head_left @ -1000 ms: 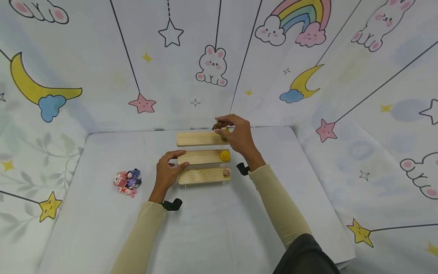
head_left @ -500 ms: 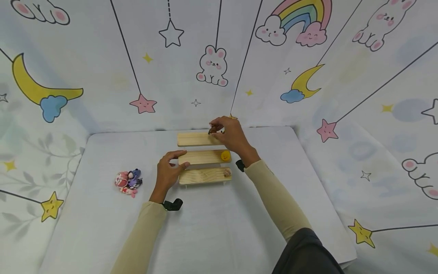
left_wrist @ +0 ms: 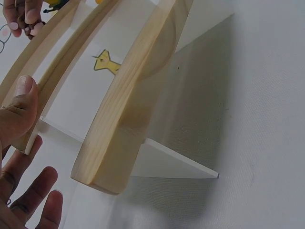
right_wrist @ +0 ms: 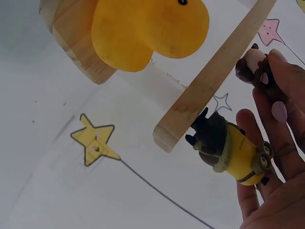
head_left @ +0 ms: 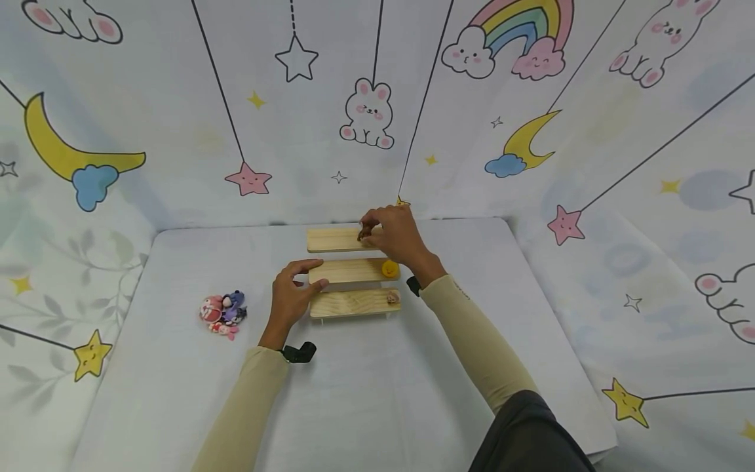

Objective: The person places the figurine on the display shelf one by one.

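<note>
Three wooden shelves (head_left: pixel 352 270) run left-right: right hand (head_left: pixel 396 237) pinches a brown figurine (head_left: pixel 364 231) over the far one, left hand (head_left: pixel 291 296) spread at their left ends.

A white-covered bench (head_left: pixel 366 393) carries a three-tier wooden shelf (head_left: pixel 350 271) and, well left, a cluster of small figurines (head_left: pixel 223 312).

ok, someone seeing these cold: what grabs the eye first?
Probably the three-step wooden shelf mid-table, with the right hand pinching a small brown figure at the top step and the left hand braced against the shelf's left end. Close behind: the yellow duck on the middle step, the yellow goggled figure beside the right hand's fingers, and the pile of small toys off to the left.
</note>
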The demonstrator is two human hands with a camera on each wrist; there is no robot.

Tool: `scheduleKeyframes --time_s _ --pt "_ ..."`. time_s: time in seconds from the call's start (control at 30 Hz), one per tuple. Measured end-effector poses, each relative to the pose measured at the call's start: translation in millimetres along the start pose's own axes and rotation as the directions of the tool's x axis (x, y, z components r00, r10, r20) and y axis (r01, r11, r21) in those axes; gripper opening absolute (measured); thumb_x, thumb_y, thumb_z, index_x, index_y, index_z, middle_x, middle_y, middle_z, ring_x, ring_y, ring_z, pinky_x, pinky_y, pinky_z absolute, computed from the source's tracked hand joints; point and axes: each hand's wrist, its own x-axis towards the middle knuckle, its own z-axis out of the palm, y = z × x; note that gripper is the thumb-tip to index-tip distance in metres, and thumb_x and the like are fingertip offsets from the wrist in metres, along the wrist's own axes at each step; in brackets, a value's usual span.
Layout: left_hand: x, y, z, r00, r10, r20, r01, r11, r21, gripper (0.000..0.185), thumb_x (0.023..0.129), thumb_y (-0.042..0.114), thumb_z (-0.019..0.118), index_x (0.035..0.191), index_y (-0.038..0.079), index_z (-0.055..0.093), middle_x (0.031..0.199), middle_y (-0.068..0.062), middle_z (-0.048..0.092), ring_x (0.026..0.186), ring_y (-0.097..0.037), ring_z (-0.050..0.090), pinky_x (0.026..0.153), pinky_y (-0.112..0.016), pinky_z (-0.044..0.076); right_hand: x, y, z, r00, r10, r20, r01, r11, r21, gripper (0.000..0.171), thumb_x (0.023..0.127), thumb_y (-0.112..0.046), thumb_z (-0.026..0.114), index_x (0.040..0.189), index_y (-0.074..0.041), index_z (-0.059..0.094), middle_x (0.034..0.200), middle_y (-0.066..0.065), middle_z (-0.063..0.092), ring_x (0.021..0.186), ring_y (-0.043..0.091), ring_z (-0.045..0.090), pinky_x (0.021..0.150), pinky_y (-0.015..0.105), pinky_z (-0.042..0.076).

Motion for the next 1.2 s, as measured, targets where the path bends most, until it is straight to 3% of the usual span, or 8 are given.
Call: scheduleKeyframes --time_s 0.13,0.33,0.73,0.97,1.2 --pt "0.2 -0.6 0.1 1.0 -0.002 -0.001 0.002 1.0 0.001 0.05 0.088 0.033 0.089 0.135 0.024 0.075 0.141 -0.005 0.068 0.128 -0.027 0.058 0.102 -0.053 0.049 0.3 -0.1 1.4 0.999 0.029 0.028 -0.028 0.998 -0.048 0.03 0.089 -0.03 0.088 0.115 -0.019 0.078 0.104 -0.008 0.081 0.097 0.018 0.062 0.107 0.047 0.038" --pt "-0.1 -1.0 0.6 1.0 -0.008 -0.001 0.008 1.0 -0.003 0.05 0.087 0.034 0.089 0.134 0.024 0.075 0.141 -0.004 0.068 0.127 -0.027 0.058 0.102 -0.053 0.049 1.9 -1.3 3.0 0.999 0.026 0.041 -0.021 0.992 -0.128 0.037 0.09 -0.033 0.088 0.122 -0.019 0.077 0.108 -0.007 0.081 0.099 0.019 0.061 0.111 0.049 0.037" --pt "0.8 -2.7 1.1 1.0 -0.009 -0.004 0.009 1.0 0.005 0.05 0.088 0.035 0.089 0.134 0.025 0.075 0.143 -0.004 0.067 0.127 -0.027 0.058 0.102 -0.052 0.049 0.1 -1.5 -2.5 0.999 0.022 0.036 -0.016 0.988 -0.156 0.056 0.089 -0.036 0.088 0.14 -0.022 0.069 0.115 -0.005 0.079 0.107 0.022 0.061 0.116 0.051 0.036" --pt "-0.1 -0.7 0.4 1.0 -0.008 0.0 0.008 1.0 -0.001 0.05 0.087 0.035 0.09 0.134 0.025 0.075 0.142 -0.004 0.068 0.127 -0.027 0.058 0.101 -0.051 0.049 -7.7 3.7 -12.0 0.997 -0.016 -0.07 0.009 0.995 -0.098 0.051 0.089 -0.034 0.088 0.136 -0.021 0.073 0.122 0.0 0.078 0.113 0.026 0.062 0.112 0.053 0.039" --pt "0.4 -0.5 -0.7 1.0 -0.015 0.001 0.015 1.0 0.011 0.05 0.087 0.034 0.089 0.134 0.025 0.075 0.142 -0.004 0.067 0.127 -0.027 0.058 0.102 -0.05 0.049 -20.5 8.9 -26.5 0.978 -0.024 -0.209 0.016 0.999 -0.038 0.054 0.087 -0.029 0.091 0.137 -0.019 0.073 0.13 0.005 0.076 0.115 0.028 0.061 0.107 0.053 0.039"
